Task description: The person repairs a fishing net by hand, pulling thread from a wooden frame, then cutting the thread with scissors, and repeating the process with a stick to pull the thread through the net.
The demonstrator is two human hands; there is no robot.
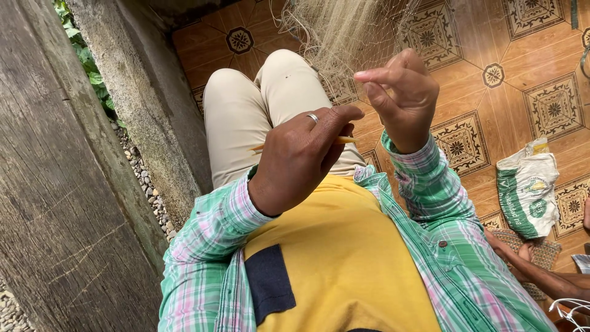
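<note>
My left hand (299,161), with a ring on one finger, is closed around a thin yellow netting needle (345,140) that sticks out on both sides of the fist, above my lap. My right hand (401,98) is raised a little higher and to the right, its fingers pinching strands of a fine pale fishing net (344,34). The net hangs down from the top of the view over my beige trousers (246,104). The two hands are close together but apart.
A weathered wooden plank (55,184) and a concrete ledge (141,86) run along my left, with gravel (147,184) between them. Patterned orange floor tiles (528,92) lie to the right, with a white-and-green sack (527,193). Another person's limb (534,270) rests at lower right.
</note>
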